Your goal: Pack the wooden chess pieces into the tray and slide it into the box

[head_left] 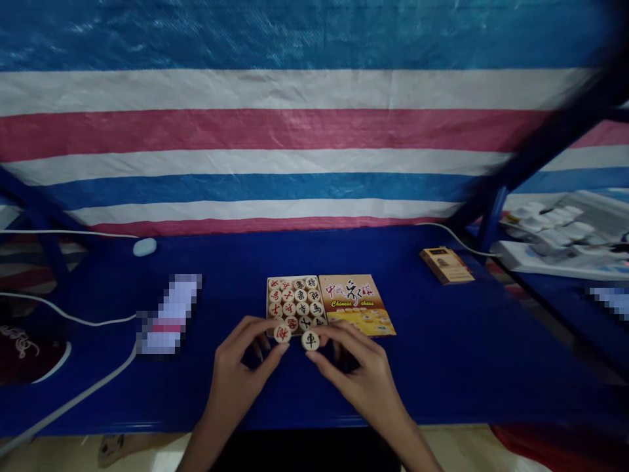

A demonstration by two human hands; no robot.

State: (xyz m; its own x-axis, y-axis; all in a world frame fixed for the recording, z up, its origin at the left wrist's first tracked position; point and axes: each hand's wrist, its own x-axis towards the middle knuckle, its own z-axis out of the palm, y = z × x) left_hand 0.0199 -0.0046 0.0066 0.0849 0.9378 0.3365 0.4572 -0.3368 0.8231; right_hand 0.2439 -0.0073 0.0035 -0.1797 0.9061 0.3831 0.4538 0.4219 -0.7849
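Observation:
Between the thumb and fingers of my left hand [248, 360] is a round Chinese chess piece with a red character [282, 333]. My right hand [356, 357] pinches another Chinese chess piece, this one with a black character [310, 340]. The two pieces are held a little apart, in front of the open box [268, 308]. Rows of red and black pieces lie face up in that box, and my fingers hide part of its front row. Against the box's right side lies its printed lid [358, 305], marked "Chinese chess".
A blurred-out phone [170, 314] lies on the blue table [442, 367] to the left. White cables, a small white case [145, 247] and a dark red cap [29, 354] are on that side. Back right sits a yellowish pack [447, 265]; beyond it is a power strip [540, 259].

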